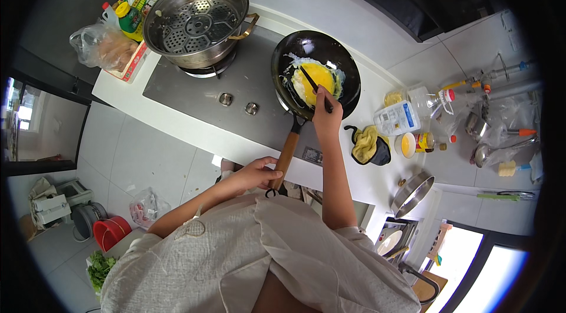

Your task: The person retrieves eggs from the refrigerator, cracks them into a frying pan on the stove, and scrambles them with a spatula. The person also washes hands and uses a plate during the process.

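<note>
A black wok [349, 87] sits over the right burner with yellow and white egg [320, 75] partly cooked in it. My right hand [328, 112] is shut on dark chopsticks [309, 78], whose tips touch the egg near its upper left. The wok's wooden handle [288, 151] points down towards my body. Around its lower end my left hand [261, 174] is closed, thumb on top. A steel steamer pot [190, 62] with a perforated insert [197, 25] stands on the left burner.
Two knobs [225, 99] are set in the cooktop's front. Right of the wok lie a yellow and black cloth [367, 145], a bowl with yellow liquid [407, 145], plastic bottles [398, 118] and a steel lid or pan [412, 194]. Bagged food [112, 50] and condiments stand far left.
</note>
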The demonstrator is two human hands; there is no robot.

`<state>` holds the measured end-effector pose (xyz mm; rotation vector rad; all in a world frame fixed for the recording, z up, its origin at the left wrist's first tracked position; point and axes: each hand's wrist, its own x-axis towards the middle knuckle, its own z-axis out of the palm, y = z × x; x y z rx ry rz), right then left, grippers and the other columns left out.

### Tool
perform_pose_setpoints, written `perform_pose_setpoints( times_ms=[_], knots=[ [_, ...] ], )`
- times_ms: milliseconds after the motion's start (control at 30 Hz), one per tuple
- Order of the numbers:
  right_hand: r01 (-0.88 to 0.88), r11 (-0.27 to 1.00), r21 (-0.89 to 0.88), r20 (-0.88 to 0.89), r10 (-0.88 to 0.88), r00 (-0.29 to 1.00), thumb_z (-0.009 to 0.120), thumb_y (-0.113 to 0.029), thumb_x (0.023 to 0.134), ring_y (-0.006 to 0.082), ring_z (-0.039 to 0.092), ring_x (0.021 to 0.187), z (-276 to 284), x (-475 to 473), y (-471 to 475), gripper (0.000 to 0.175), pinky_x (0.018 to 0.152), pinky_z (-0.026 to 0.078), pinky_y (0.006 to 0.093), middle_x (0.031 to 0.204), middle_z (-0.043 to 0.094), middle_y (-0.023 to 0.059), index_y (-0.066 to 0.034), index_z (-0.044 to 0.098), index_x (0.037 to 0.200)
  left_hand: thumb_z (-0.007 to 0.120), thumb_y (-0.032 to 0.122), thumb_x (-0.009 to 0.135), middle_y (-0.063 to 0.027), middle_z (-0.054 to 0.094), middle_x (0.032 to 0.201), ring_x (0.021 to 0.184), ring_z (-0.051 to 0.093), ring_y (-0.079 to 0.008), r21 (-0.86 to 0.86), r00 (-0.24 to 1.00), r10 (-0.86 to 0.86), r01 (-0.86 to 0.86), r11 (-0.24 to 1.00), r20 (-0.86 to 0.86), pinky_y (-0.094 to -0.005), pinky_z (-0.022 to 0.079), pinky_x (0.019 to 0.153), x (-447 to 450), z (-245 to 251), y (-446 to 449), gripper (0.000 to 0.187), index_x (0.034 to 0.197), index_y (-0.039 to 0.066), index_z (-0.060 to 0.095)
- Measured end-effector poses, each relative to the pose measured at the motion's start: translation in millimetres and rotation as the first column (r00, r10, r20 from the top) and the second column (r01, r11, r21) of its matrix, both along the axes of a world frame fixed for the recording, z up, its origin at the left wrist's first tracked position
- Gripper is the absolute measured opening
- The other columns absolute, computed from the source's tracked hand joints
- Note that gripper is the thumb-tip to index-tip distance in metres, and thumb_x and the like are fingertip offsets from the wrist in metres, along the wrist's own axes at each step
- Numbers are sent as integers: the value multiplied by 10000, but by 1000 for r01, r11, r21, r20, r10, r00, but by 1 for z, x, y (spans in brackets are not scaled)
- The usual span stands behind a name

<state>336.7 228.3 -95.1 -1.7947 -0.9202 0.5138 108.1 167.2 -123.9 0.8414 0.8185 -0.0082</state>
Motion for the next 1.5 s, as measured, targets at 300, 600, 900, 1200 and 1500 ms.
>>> perform_pose_setpoints(
  times_ms=[300,600,900,1200,1500],
  knots=[
    [-87,994,61,1,87,996,594,-205,978,181,670,818,-7,-9,16,278,806,493,278,896,719,143,18,691,1114,709,354,911,-8,636,981,814,558,-72,-13,1000,17,-17,1000,4,-251,532,725,0,3,0,542,1346,97,514],
    [22,1000,23,116,-25,993,604,-248,964,263,706,808,-17,6,28,295,774,521,315,922,728,171,-3,709,1089,720,349,903,6,619,963,806,533,-63,-22,1000,29,-30,999,-3,-258,534,739,0,5,0,535,1339,107,525],
    [-82,994,77,151,70,986,592,-248,970,239,696,815,-13,-4,30,305,767,505,308,878,711,191,22,699,1062,713,351,910,-22,631,1020,894,589,-92,-41,1000,2,-1,999,20,-274,541,756,0,4,1,563,1357,88,495],
    [-49,992,115,48,44,998,554,-253,1002,150,679,789,-9,9,38,331,744,502,291,887,726,164,41,682,1081,696,342,926,-50,643,1075,976,621,-121,-26,1000,-14,14,1000,18,-273,538,791,1,3,2,548,1357,77,484],
    [25,999,23,151,-28,988,564,-261,980,218,696,767,-9,30,45,320,736,507,309,859,727,151,20,703,1045,696,320,929,-62,641,1079,951,622,-119,-42,1000,2,-1,999,26,-274,536,785,0,3,3,524,1347,78,492]
  ],
)
